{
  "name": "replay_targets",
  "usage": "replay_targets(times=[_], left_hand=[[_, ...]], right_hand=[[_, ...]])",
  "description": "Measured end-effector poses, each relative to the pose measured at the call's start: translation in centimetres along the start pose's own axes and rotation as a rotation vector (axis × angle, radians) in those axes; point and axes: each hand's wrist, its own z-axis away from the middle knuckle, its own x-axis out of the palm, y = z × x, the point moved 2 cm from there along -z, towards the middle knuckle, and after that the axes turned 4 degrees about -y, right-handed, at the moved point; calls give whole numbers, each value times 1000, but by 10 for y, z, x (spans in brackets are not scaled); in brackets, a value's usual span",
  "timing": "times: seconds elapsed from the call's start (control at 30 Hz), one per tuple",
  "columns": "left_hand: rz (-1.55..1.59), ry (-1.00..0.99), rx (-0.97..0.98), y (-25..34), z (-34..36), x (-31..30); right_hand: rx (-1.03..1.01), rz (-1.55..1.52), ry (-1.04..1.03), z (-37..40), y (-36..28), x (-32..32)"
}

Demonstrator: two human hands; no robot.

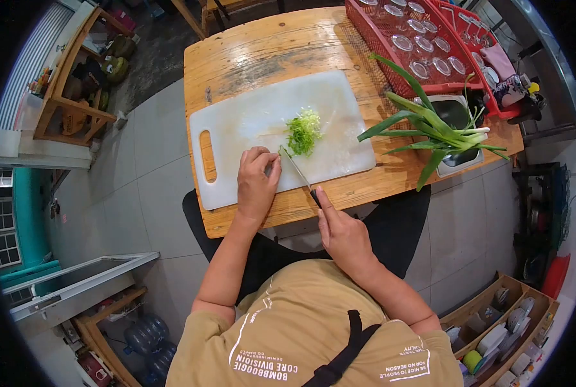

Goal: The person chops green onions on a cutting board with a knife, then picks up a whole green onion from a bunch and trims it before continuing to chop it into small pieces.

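Observation:
My right hand is wrapped round the black handle of a knife. The blade points up and left, its tip near my left fingers. My left hand rests on the white cutting board, its fingers curled and pinched; what they hold, if anything, is hidden. A small green bit lies by the knife tip. Chopped green onion sits in a small pile just beyond the blade. Whole green onions lie across metal containers right of the board.
The wooden table carries a red crate of upturned glasses at the back right, with another red basket beside it. A wooden shelf stands far left. Boxes of dishes are at the lower right.

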Motion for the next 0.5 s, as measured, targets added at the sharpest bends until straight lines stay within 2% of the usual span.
replay_targets(times=[0.17,0.5], left_hand=[[-19,28,26,-2,2,2],[-15,21,19,-1,1,2]], right_hand=[[-20,-105,31,1,-8,-6],[-11,-97,-46,-4,-10,-8]])
